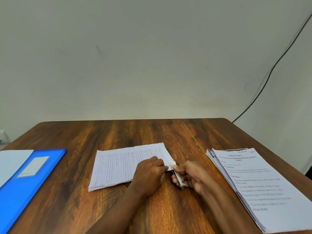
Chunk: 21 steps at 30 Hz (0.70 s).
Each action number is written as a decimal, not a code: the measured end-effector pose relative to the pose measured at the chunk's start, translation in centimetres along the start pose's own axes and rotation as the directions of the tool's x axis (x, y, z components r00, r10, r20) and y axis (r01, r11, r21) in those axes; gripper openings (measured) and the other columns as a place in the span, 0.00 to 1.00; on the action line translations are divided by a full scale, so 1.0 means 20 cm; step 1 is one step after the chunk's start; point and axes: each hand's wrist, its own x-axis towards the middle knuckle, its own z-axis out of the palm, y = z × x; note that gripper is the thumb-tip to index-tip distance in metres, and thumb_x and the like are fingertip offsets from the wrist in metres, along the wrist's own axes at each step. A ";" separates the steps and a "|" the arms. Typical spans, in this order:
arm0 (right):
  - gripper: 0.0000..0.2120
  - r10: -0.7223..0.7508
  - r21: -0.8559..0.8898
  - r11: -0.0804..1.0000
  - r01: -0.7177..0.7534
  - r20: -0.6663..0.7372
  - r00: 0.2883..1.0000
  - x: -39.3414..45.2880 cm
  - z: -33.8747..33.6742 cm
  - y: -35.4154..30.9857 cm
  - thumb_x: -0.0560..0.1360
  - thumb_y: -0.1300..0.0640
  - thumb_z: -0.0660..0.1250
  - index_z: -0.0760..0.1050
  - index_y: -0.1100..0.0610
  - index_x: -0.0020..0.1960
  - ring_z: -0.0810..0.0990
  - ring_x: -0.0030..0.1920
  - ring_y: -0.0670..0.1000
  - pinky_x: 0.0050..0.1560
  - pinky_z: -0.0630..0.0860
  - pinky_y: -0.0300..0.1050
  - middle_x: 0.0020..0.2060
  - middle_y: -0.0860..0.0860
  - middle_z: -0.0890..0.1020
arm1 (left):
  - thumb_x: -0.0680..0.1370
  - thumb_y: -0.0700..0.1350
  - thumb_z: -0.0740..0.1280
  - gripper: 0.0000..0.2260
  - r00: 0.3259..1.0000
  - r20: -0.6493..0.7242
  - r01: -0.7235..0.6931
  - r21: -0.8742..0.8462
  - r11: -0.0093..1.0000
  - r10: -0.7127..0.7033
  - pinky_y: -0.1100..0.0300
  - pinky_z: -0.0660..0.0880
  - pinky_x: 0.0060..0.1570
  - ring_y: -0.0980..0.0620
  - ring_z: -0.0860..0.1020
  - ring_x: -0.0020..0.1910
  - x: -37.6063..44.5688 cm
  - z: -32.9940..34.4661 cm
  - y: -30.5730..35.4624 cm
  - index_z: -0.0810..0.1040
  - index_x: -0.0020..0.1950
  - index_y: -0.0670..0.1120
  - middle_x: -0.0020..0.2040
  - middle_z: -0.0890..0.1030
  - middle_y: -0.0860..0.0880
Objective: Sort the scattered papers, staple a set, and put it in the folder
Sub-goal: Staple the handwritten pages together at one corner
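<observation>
Both forearms [135, 205] are reaching in: left hand [149, 173] is pinning the lined sheets [118, 166] flat, right hand [190, 176] is clamping the stapler [177, 176] onto their corner to bind them.

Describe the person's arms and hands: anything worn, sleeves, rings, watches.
Both forearms are bare as far as the frame shows, no sleeves in view. The left hand and the right hand show no gloves, watch or bracelet. The picture is too blurred to rule out rings.
</observation>
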 end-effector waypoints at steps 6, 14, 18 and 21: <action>0.09 -0.025 -0.026 0.999 0.024 -0.035 0.999 0.00 0.02 0.01 0.76 0.66 0.72 0.80 0.72 0.52 0.84 0.30 0.58 0.33 0.81 0.48 0.37 0.67 0.86 | 0.72 0.47 0.77 0.07 1.000 -0.011 0.003 0.002 1.000 -0.003 0.64 0.64 0.33 0.56 0.80 0.38 0.00 0.01 0.00 0.89 0.49 0.51 0.39 0.84 0.55; 0.15 -0.009 -0.083 0.996 0.013 0.053 0.999 -0.06 -0.01 -0.01 0.76 0.57 0.76 0.81 0.67 0.56 0.87 0.37 0.57 0.32 0.82 0.46 0.43 0.63 0.88 | 0.73 0.47 0.76 0.04 1.000 0.001 0.028 0.029 0.999 -0.028 0.63 0.63 0.32 0.56 0.79 0.36 0.00 0.00 -0.01 0.89 0.46 0.51 0.37 0.83 0.54; 0.12 -0.052 -0.166 0.985 0.040 -0.064 0.997 -0.11 -0.03 -0.01 0.74 0.55 0.79 0.83 0.62 0.52 0.87 0.42 0.56 0.32 0.82 0.47 0.44 0.60 0.88 | 0.72 0.47 0.78 0.07 0.999 -0.007 0.037 0.009 0.999 -0.037 0.64 0.62 0.34 0.57 0.79 0.37 0.00 0.01 -0.01 0.89 0.49 0.51 0.39 0.84 0.55; 0.15 -0.276 -0.483 0.868 0.114 -0.281 0.919 -0.09 -0.09 0.02 0.70 0.46 0.81 0.84 0.57 0.42 0.85 0.40 0.52 0.38 0.86 0.53 0.38 0.52 0.86 | 0.73 0.47 0.77 0.08 0.999 -0.006 0.048 -0.006 0.999 -0.049 0.66 0.62 0.37 0.57 0.81 0.39 0.00 0.02 -0.01 0.89 0.52 0.51 0.42 0.86 0.55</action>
